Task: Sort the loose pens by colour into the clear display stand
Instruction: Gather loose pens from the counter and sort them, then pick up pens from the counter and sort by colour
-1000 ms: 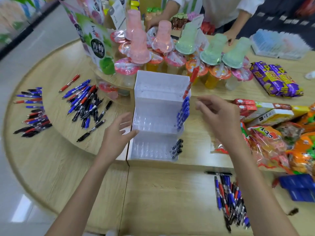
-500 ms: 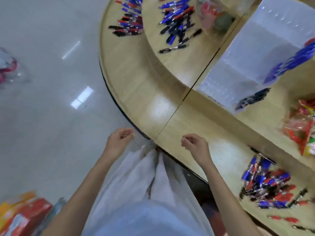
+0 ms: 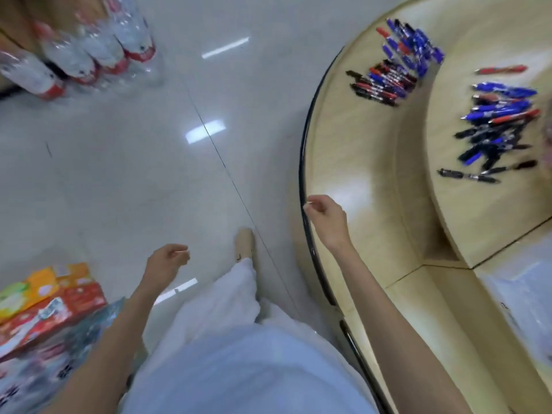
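The view points down past the table's left side. A mixed pile of blue, red and black pens (image 3: 394, 64) lies on the lower wooden tier. A second pile of loose pens (image 3: 498, 130) lies on the raised tier, with a single red pen (image 3: 501, 69) behind it and a black pen (image 3: 469, 176) in front. A blurred corner of the clear display stand (image 3: 525, 309) shows at the lower right. My left hand (image 3: 167, 261) hangs over the floor, loosely curled and holding nothing. My right hand (image 3: 325, 216) hovers at the table's rim, also loosely curled and holding nothing.
The round table has a black rim (image 3: 303, 162) and two wooden tiers. Packed water bottles (image 3: 89, 49) stand on the glossy floor at the upper left. Colourful snack boxes (image 3: 44, 303) sit at the lower left. My shoe (image 3: 245, 243) is beside the table.
The view has swung left and down, away from the stand toward the floor. Both hands have drawn back from the stand and hang low, holding nothing.
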